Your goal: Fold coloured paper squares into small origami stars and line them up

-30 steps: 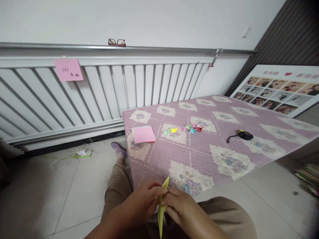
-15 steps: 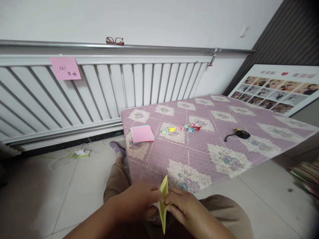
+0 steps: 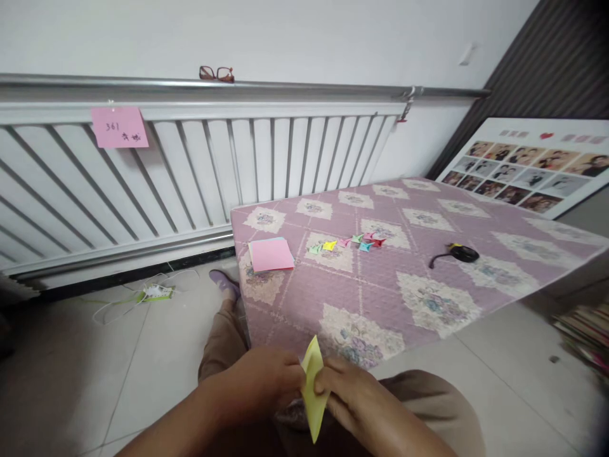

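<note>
A folded sheet of yellow paper (image 3: 313, 412), pointed at its top and bottom, is held upright over my lap. My left hand (image 3: 273, 381) pinches its left edge, the fingertips partly hidden behind the paper. On the other side my right hand (image 3: 349, 390) grips it, thumb pressed on the face toward me. Farther off on the table lies a row of small folded paper pieces (image 3: 365, 246) in green, yellow, pink, blue and red. To their left rests a stack of paper sheets (image 3: 271, 255) with a pink one on top.
The table (image 3: 304, 304) wears a purple floral cloth. A black object with a short strap or cord (image 3: 462, 253) lies on its right part. Behind stands a white radiator (image 3: 257, 152), with glasses (image 3: 217, 74) on the pipe above. A power strip (image 3: 156, 292) sits on the floor at left.
The yellow paper has turned so more of its flat face shows, and its middle looks wider. My hands have shifted their grip slightly. The camera view has moved a little.
</note>
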Demonstrator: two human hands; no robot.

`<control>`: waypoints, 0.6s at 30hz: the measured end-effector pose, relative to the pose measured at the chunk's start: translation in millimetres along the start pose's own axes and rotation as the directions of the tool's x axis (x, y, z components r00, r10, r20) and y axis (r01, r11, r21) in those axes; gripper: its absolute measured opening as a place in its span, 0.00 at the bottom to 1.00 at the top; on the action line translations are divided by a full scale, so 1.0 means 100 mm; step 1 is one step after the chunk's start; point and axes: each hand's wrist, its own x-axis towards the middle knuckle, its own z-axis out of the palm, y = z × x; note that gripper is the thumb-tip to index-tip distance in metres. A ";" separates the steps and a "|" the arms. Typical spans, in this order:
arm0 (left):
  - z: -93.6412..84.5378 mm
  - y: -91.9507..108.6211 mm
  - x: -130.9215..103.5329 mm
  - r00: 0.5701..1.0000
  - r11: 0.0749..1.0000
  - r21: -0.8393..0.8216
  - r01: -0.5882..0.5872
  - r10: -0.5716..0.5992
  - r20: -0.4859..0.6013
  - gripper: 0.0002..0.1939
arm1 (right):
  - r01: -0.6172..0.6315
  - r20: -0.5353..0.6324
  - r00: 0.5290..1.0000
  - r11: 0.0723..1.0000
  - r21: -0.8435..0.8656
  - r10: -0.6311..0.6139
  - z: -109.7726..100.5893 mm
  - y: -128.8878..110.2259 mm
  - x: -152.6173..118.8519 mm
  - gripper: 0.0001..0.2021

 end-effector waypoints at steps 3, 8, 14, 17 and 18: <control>0.04 0.02 0.02 0.993 0.918 0.388 -0.083 0.045 0.106 0.07 | 0.006 0.036 0.999 0.999 0.033 -0.007 0.01 -0.06 0.04 0.10; 0.06 0.04 0.00 0.982 0.808 0.558 -0.187 0.142 0.123 0.07 | -0.022 0.093 0.995 1.000 0.022 0.020 -0.07 -0.24 0.10 0.11; 0.05 0.10 -0.02 0.973 0.752 0.618 -0.230 0.171 0.154 0.07 | -0.044 0.015 0.999 0.996 -0.073 0.045 -0.05 -0.30 0.15 0.09; 0.03 0.11 -0.02 0.975 0.758 0.614 -0.221 0.161 0.152 0.07 | -0.044 -0.043 0.998 0.974 -0.220 0.036 0.06 -0.18 0.16 0.10; 0.03 0.10 -0.02 0.976 0.765 0.607 -0.215 0.156 0.149 0.07 | -0.054 -0.060 0.997 0.961 -0.270 0.040 0.08 -0.14 0.15 0.10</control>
